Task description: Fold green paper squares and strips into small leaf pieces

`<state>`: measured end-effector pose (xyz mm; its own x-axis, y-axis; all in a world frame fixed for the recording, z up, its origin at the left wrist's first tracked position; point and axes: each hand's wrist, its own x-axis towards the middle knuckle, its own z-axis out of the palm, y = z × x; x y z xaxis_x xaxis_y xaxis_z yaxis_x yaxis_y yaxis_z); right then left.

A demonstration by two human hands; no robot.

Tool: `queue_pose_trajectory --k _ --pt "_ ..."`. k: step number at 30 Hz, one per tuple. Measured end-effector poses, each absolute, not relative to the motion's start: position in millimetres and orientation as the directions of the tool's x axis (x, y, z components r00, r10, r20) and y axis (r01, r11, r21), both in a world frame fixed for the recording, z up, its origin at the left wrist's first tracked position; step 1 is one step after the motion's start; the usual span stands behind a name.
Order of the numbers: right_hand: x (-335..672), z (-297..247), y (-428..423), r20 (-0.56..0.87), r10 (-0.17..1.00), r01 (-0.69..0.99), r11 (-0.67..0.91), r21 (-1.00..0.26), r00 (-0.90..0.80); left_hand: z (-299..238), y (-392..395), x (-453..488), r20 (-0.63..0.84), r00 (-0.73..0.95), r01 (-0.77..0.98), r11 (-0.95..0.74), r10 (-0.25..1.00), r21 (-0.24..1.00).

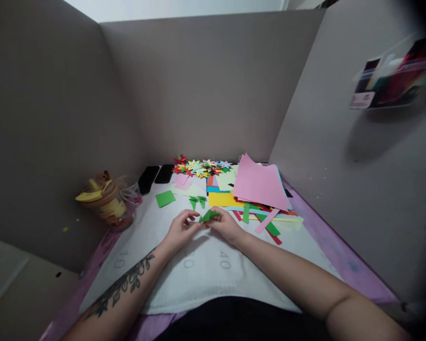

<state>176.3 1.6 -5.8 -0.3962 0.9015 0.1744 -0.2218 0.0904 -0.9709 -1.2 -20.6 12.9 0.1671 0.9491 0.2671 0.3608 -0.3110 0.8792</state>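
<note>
While both hands meet over the white cloth [159,290], the broad pink sheets [259,182] sit beyond the right fingers and off to their right, and loose paper strips [270,226] poke out on the near side of that stack, closer to those fingers. Straight ahead, well past the fingertips, there's a bright heap of paper stars [199,168]!

Now to the action: the right hand [227,227] has thumb and fingers pinched on the right end of the green paper [208,216]. The left hand [182,230] curves in from the other side, fingers parted, thumb right beside the near corner; whether that thumb touches, one cannot tell. Out beyond the left fingers lies a flat green square [165,199].

This looks like a folding step, probably midway. The next move seems to call for a steady right pinch and a left fingertip to line up the edges and press the crease.

And the paper itself, between the two sets of fingertips: vivid green, peaked, one side slanting toward the left thumb, its right end partly covered. Just past it, smaller yet, stand two folded green pieces [198,202].
</note>
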Motion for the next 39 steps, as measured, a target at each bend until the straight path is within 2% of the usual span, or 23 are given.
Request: queue_pose_trajectory --k 10,16,24,29,35,39 --pt "174.3 -9.7 3.9 0.122 0.926 -0.228 0.041 -0.973 -0.357 18.5 -23.3 0.2 0.372 0.218 0.379 -0.429 0.902 0.82" --pt "171.9 -5.7 1.5 0.097 0.92 -0.207 0.017 -0.978 -0.38 16.7 -22.5 1.6 0.382 0.23 0.36 -0.443 0.895 0.821" --pt "172.2 -7.3 0.0 0.065 0.898 -0.199 -0.026 -0.98 -0.435 12.7 -20.9 5.0 0.186 0.136 0.245 -0.215 0.973 0.945" --pt "171.0 -7.3 -0.1 0.053 0.9 -0.194 -0.036 -0.98 -0.432 8.3 -17.7 6.1 0.112 0.159 0.114 -0.131 0.981 0.985" --pt "168.9 -9.6 0.3 0.077 0.897 -0.237 -0.032 -0.971 -0.436 12.0 -20.6 8.9 -0.003 0.185 -0.085 0.019 0.983 0.996" --pt "168.2 -9.0 -0.5 0.076 0.888 -0.247 -0.043 -0.968 -0.453 12.6 -20.9 9.1 -0.085 0.213 -0.153 0.119 0.973 0.981"
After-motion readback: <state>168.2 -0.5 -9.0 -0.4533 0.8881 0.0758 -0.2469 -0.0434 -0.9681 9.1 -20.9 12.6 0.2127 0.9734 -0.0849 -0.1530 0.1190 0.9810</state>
